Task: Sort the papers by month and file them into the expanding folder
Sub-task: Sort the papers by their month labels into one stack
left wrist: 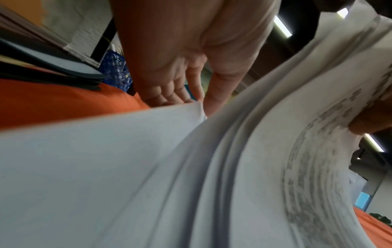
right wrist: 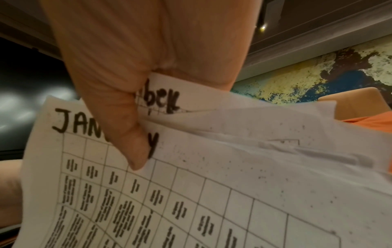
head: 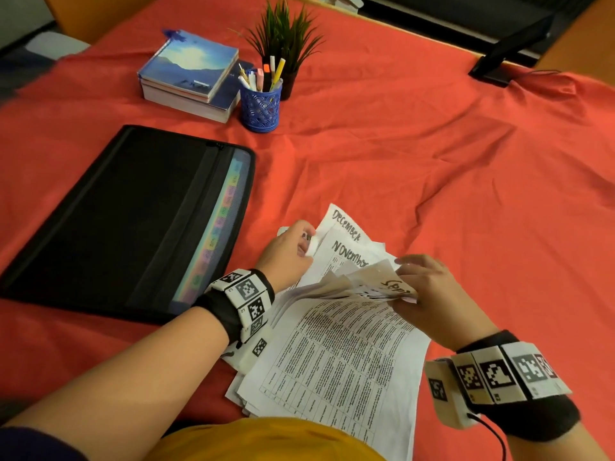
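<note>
A loose stack of printed papers (head: 342, 361) lies on the red cloth just in front of me. Sheets marked December (head: 346, 224) and November (head: 349, 254) fan out at its far end. My left hand (head: 293, 251) pinches the far left corner of a sheet (left wrist: 197, 107) there. My right hand (head: 429, 294) grips several sheets lifted and curled back off the stack, the top one marked "Sept" (head: 396, 287). In the right wrist view the thumb (right wrist: 135, 142) presses on a sheet marked JANUARY (right wrist: 148, 193). The black expanding folder (head: 126, 221) lies flat to the left, its coloured tabs (head: 216, 227) showing.
Behind the folder are stacked books (head: 189, 74), a blue pen cup (head: 261, 104) and a potted plant (head: 286, 31). A black stand (head: 509, 51) sits at the back right edge. Wrinkled red cloth (head: 432, 161) covers the table's right half.
</note>
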`<state>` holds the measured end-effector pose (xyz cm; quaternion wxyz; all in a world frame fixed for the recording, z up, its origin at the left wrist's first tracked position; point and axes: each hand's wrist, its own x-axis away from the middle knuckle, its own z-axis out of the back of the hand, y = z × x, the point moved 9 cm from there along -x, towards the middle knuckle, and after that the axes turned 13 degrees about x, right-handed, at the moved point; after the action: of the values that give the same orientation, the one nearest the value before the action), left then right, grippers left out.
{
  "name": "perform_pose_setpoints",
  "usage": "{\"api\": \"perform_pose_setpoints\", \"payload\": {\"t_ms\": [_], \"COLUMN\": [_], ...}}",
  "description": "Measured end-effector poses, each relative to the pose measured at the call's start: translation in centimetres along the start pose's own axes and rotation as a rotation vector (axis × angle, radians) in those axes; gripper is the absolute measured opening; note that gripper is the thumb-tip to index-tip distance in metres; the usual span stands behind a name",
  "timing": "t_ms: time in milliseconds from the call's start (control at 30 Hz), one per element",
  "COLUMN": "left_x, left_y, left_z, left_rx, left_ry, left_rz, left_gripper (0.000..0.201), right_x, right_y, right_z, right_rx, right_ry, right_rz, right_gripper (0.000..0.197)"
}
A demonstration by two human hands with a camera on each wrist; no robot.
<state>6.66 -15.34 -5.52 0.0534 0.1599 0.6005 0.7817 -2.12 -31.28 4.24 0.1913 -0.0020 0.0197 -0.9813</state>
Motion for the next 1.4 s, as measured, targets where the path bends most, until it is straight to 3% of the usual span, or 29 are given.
{"api": "perform_pose_setpoints", "payload": {"t_ms": [100,200,300,400,467,533,600,767,900,967,1100,1167,1233,1333,1400], "left_x": [1.0,2.2,2.8,2.1,1.0,0.7,0.6,1.2,2.7,2.2,0.2,-0.8,-1.7,-2.2,-1.8], "left_y": [0.4,0.8,0.3,0.4,0.1,-1.6,-3.0,-0.7,-0.8,-0.4,0.7,0.9,0.9,-0.5,-1.4], "left_z": [-1.2,-2.6,-2.4,-1.1,1.3,2.9,2.7,0.1,-1.9,-1.1,3.3,4.8,5.6,5.6,4.6], "left_rx": [0.182,0.199,0.218,0.269,0.218,0.135,0.075,0.107,0.16,0.171,0.308,0.326,0.184,0.003,-0.089], "left_ry": [-0.163,-0.404,-0.453,-0.327,-0.058,0.106,0.086,-0.158,-0.372,-0.29,0.048,0.13,0.16,0.133,0.052], "left_rz": [0.034,0.031,0.083,0.14,0.148,0.258,0.324,0.067,0.098,0.065,-0.022,-0.046,-0.032,0.068,0.135], "left_gripper": [0.059,0.038,0.03,0.029,0.01,0.03,0.047,0.019,0.014,0.015,0.024,0.028,0.043,0.087,0.09], "right_x": [-0.1,-0.3,-0.3,0.0,0.2,0.4,0.5,0.7,0.7,0.6,0.4,0.2,0.0,0.0,0.1], "right_y": [0.5,0.1,-0.4,-0.5,-0.4,-0.5,-0.6,-0.5,-0.8,-0.8,-0.8,-0.9,-1.1,-1.6,-1.8], "right_z": [0.1,0.2,-0.8,-1.4,-1.1,-0.7,-0.6,-0.7,-0.5,-0.3,0.3,0.5,0.4,0.0,0.2], "right_rx": [0.064,0.081,-0.012,-0.163,-0.215,-0.242,-0.244,-0.244,-0.273,-0.263,-0.254,-0.265,-0.239,-0.197,-0.202], "right_ry": [0.036,0.026,-0.065,-0.172,-0.161,-0.151,-0.168,-0.208,-0.226,-0.211,-0.163,-0.143,-0.154,-0.187,-0.199], "right_rz": [-0.033,0.002,0.057,0.035,0.017,0.031,0.044,0.045,0.044,0.048,0.054,0.054,0.06,0.076,0.077], "right_gripper": [0.022,0.025,0.011,0.019,0.021,0.02,0.02,0.02,0.019,0.017,0.017,0.017,0.018,0.022,0.023]}}
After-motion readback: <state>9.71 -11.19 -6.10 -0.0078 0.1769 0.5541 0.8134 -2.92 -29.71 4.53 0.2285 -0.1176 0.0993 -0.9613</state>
